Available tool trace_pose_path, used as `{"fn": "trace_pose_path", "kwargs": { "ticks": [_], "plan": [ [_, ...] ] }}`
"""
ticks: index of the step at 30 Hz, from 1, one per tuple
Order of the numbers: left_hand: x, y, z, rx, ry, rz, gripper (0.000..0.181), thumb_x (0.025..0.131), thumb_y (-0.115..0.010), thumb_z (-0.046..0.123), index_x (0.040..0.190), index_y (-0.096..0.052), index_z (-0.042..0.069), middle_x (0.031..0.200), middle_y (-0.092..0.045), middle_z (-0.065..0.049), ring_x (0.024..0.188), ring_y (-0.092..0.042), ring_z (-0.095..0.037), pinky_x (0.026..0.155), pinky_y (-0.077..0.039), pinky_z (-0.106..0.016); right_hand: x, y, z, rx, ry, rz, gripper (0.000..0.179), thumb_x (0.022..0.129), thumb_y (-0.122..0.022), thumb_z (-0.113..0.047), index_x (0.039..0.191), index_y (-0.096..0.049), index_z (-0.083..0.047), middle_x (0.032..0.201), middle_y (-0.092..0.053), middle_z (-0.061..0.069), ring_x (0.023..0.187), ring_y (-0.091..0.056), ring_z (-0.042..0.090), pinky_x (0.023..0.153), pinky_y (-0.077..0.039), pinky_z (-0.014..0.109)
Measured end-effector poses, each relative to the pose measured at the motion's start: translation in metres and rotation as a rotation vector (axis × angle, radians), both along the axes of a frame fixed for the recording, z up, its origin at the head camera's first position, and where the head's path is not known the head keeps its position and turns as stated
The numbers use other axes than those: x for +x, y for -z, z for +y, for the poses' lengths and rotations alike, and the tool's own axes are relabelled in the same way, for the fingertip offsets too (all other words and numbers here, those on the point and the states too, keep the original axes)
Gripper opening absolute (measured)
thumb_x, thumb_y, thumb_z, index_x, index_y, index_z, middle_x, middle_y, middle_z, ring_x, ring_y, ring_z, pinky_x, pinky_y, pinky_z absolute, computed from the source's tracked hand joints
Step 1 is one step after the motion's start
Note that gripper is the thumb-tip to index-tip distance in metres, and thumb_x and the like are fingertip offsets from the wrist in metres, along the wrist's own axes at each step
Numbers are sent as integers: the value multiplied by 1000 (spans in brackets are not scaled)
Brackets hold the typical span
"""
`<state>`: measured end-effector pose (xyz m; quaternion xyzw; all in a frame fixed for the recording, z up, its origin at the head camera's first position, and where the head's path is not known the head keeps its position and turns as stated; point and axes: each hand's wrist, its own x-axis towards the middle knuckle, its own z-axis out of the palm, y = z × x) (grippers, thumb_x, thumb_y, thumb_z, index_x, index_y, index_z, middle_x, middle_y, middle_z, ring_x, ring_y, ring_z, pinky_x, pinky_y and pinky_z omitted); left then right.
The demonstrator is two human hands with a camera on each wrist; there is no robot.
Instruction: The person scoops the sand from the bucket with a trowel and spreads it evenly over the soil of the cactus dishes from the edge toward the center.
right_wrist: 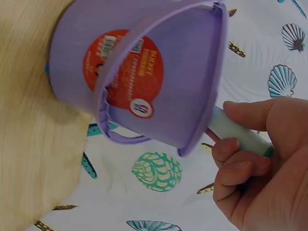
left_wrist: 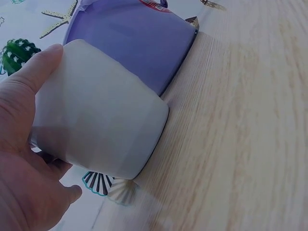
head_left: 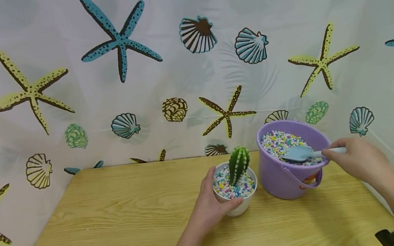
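A white pot [head_left: 235,210] holds a small green cactus [head_left: 240,164] set in multicoloured pebbles [head_left: 225,187]. My left hand [head_left: 207,208] grips this pot round its side, thumb near the front rim, as the left wrist view shows from below. To the right stands a purple bucket [head_left: 280,184] with similar pebbles inside. My right hand [head_left: 360,158] holds a light blue shovel [head_left: 298,153] by its pale handle [right_wrist: 240,132]. The shovel's blade lies over the pebbles, inside the bucket's rim. In the right wrist view the blade is hidden behind the bucket wall.
The wooden table [head_left: 119,214] carries the pot and bucket near its back right. Behind it hangs a white curtain [head_left: 176,76] printed with starfish and shells. The bucket's handle [head_left: 305,183] hangs down its front. A black object [head_left: 389,236] sits by the right sleeve.
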<state>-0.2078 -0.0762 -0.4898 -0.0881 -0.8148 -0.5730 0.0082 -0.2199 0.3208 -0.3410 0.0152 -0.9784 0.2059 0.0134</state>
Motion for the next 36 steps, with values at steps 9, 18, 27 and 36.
{"fn": "trace_pose_path", "kwargs": {
  "ticks": [9, 18, 27, 36],
  "plan": [
    [2, -1, 1, -3, -11, -6, 126, 83, -100, 45, 177, -22, 18, 172, -34, -23, 155, -41, -46, 124, -35, -67, 0, 10, -6, -11, 7, 49, 58, 111, -62, -53, 131, -76, -1, 113, -76, 20, 87, -62, 32, 64, -44, 39],
    [-1, -2, 0, 3, 2, -29, 126, 84, -100, 43, 177, -20, 19, 173, -32, -23, 156, -39, -45, 125, -34, -65, -2, 19, -11, -69, 25, 76, 60, 112, -61, -52, 134, -74, 2, 127, -73, 29, 95, -64, 36, 68, -47, 42],
    [-2, -3, 0, -1, -10, -34, 127, 82, -101, 44, 177, -21, 19, 173, -33, -22, 156, -40, -44, 125, -34, -64, -1, 25, -15, -55, 22, 140, 58, 112, -61, -51, 135, -73, 1, 125, -75, 28, 96, -68, 38, 71, -51, 46],
    [-1, -1, 1, -3, -10, -34, 127, 82, -100, 45, 177, -20, 19, 172, -34, -22, 155, -40, -44, 125, -34, -64, 2, 24, -21, -32, -2, 162, 58, 113, -61, -50, 137, -72, 1, 78, -67, 2, 71, -56, 23, 62, -41, 38]
  ]
}}
